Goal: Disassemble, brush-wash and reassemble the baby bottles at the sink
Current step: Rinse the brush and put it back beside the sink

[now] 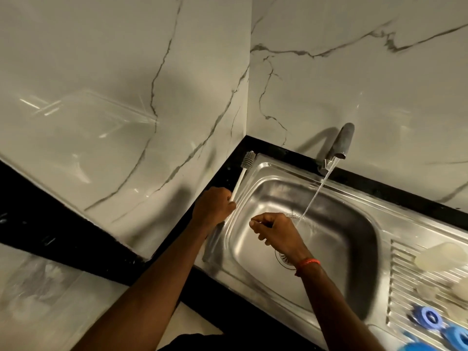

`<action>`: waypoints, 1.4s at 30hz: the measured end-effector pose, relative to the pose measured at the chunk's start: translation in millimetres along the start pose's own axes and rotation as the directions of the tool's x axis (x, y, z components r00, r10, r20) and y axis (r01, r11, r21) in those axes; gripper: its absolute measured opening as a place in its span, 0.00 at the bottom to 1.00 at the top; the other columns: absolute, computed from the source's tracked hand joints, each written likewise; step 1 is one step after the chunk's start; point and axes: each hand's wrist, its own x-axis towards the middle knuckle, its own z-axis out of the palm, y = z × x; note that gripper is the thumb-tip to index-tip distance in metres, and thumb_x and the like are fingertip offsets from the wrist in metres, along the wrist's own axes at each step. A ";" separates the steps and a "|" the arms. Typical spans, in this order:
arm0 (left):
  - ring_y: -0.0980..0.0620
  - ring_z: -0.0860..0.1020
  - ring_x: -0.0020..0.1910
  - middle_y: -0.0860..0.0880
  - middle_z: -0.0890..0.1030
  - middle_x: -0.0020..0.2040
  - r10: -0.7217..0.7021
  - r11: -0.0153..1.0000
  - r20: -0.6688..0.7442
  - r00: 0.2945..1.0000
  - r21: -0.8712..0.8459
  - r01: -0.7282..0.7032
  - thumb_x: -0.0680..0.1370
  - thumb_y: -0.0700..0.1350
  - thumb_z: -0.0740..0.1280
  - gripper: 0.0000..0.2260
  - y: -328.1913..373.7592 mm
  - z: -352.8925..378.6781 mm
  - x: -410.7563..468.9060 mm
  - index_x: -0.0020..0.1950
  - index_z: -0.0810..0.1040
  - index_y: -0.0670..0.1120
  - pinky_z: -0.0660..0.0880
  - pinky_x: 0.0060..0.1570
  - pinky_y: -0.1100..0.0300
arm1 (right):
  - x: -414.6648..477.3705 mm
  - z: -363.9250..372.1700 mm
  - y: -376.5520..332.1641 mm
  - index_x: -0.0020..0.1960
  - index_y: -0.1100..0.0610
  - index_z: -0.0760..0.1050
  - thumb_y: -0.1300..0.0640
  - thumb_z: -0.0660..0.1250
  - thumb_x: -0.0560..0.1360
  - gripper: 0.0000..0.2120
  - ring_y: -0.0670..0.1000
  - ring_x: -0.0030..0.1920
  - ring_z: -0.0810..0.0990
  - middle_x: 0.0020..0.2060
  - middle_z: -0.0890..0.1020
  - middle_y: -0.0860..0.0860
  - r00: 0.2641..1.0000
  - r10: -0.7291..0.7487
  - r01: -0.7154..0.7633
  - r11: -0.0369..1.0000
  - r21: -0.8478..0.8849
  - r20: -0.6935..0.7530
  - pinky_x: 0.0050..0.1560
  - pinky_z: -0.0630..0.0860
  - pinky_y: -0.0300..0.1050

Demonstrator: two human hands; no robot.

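The left hand (215,206) clamped its fingers round the brush (247,162) handle on the sink (266,171) rim at ten o'clock. The right hand (274,233) hung over the basin, fingers curled; whether they pinched anything was unclear. The tap (340,145) ran at one o'clock. Bottles (440,254) and blue rings (430,317) lay at four o'clock.

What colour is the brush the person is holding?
The brush has a white handle and a grey bristle head; the head view shows it.
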 end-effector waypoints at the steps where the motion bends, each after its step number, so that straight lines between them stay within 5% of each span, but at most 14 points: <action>1: 0.48 0.76 0.31 0.48 0.76 0.31 -0.007 1.000 0.006 1.000 0.025 0.007 0.75 0.49 0.68 0.13 -2.5 -0.7 6.3 0.34 0.70 0.44 0.76 0.34 0.53 | 3.2 -3.4 2.0 0.52 0.51 0.84 0.48 0.72 0.76 0.08 0.45 0.37 0.84 0.39 0.85 0.47 1.000 0.013 -0.013 1.000 -0.002 0.008 0.37 0.78 0.38; 6: 0.46 0.80 0.38 0.48 0.78 0.37 -0.041 0.997 0.006 0.999 0.070 0.041 0.75 0.46 0.68 0.11 -13.0 8.6 30.4 0.36 0.69 0.46 0.74 0.33 0.57 | 18.1 -34.3 14.1 0.47 0.46 0.83 0.49 0.71 0.77 0.02 0.44 0.36 0.82 0.37 0.85 0.45 0.996 0.067 -0.070 0.997 -0.044 -0.060 0.37 0.79 0.40; 15: 0.43 0.82 0.50 0.43 0.81 0.52 -0.127 0.968 0.042 0.991 0.221 0.114 0.78 0.44 0.69 0.09 -32.5 19.1 59.3 0.56 0.79 0.42 0.75 0.40 0.54 | 43.8 -61.2 29.4 0.50 0.49 0.82 0.49 0.69 0.78 0.05 0.46 0.39 0.84 0.40 0.85 0.47 0.990 0.050 -0.063 0.993 -0.103 -0.130 0.37 0.79 0.37; 19: 0.43 0.79 0.53 0.43 0.80 0.54 -0.070 0.931 -0.032 0.997 0.356 0.077 0.77 0.42 0.69 0.09 -46.6 22.6 62.0 0.57 0.78 0.43 0.77 0.48 0.53 | 50.4 -62.0 36.8 0.50 0.51 0.82 0.49 0.69 0.78 0.07 0.48 0.40 0.84 0.40 0.85 0.48 0.988 0.061 -0.071 0.995 -0.072 -0.140 0.38 0.80 0.40; 26: 0.44 0.78 0.45 0.43 0.74 0.53 -0.019 0.919 -0.069 0.997 0.392 0.045 0.77 0.38 0.67 0.08 -52.4 33.7 57.0 0.55 0.77 0.46 0.78 0.42 0.53 | 46.3 -68.5 48.2 0.47 0.48 0.82 0.51 0.69 0.79 0.04 0.50 0.40 0.84 0.40 0.85 0.50 0.981 0.119 -0.118 0.993 0.016 -0.156 0.41 0.81 0.44; 32: 0.47 0.78 0.44 0.46 0.79 0.46 -0.170 0.895 -0.006 0.985 0.418 0.157 0.77 0.54 0.68 0.12 -34.8 24.1 61.4 0.50 0.81 0.46 0.72 0.38 0.56 | 35.3 -85.5 63.8 0.51 0.52 0.82 0.50 0.68 0.79 0.07 0.50 0.40 0.84 0.42 0.85 0.51 0.967 0.146 -0.144 0.989 0.023 -0.207 0.39 0.81 0.42; 37: 0.45 0.80 0.50 0.44 0.79 0.53 -0.118 0.936 -0.022 0.993 0.330 0.118 0.78 0.58 0.65 0.17 -21.0 28.9 67.5 0.55 0.80 0.46 0.72 0.39 0.54 | 28.3 -106.9 74.3 0.51 0.53 0.82 0.49 0.68 0.79 0.08 0.52 0.40 0.84 0.41 0.85 0.51 0.951 0.150 -0.148 0.989 0.031 -0.270 0.39 0.80 0.41; 42: 0.45 0.80 0.43 0.47 0.78 0.50 0.098 0.967 -0.123 0.988 0.248 -0.065 0.78 0.58 0.65 0.14 -1.8 31.1 78.6 0.51 0.78 0.48 0.70 0.38 0.56 | 34.3 -126.7 76.3 0.46 0.52 0.82 0.49 0.69 0.78 0.07 0.46 0.35 0.82 0.37 0.84 0.49 0.901 0.128 -0.146 0.989 -0.012 -0.414 0.35 0.78 0.36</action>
